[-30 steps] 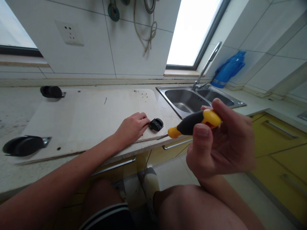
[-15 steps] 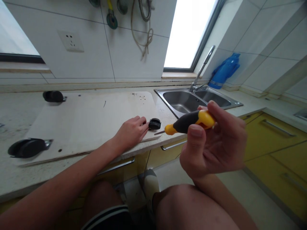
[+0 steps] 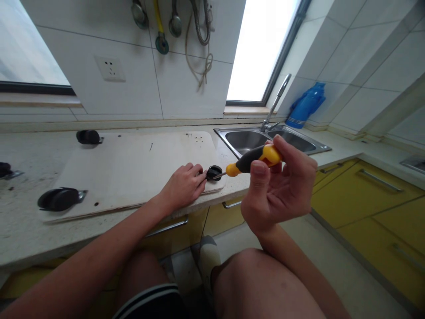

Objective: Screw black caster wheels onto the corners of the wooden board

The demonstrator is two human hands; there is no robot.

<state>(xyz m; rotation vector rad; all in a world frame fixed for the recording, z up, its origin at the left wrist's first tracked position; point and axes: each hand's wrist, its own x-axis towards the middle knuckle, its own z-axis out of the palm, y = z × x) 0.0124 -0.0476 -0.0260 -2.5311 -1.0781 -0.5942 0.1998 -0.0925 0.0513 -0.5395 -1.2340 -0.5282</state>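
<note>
Fingers of my right hand (image 3: pixel 282 181) wrap the yellow and black handle of a screwdriver (image 3: pixel 250 160). Its thin metal shaft points left, and the tip is at the near side of a black caster (image 3: pixel 214 173); whether it touches is unclear. This caster sits at the right front corner of a white board (image 3: pixel 129 164) lying on the counter. My left hand (image 3: pixel 184 186) rests on the board, its fingertips closed against the caster's left side. Two more casters are at the board's left end, one at the back (image 3: pixel 89 137) and one in front (image 3: pixel 61 199).
Another caster (image 3: pixel 8 171) lies on the counter at far left. A double steel sink (image 3: pixel 245 139) with a faucet (image 3: pixel 277 104) is behind my right hand, and a blue thermos (image 3: pixel 306 106) stands in the corner. Hoses (image 3: pixel 201 26) hang on the wall. Yellow drawers (image 3: pixel 368 190) line the right.
My right hand has moved left with the screwdriver, bringing its tip to the caster. The left hand keeps its place at the caster. The view has shifted, showing more counter at left.
</note>
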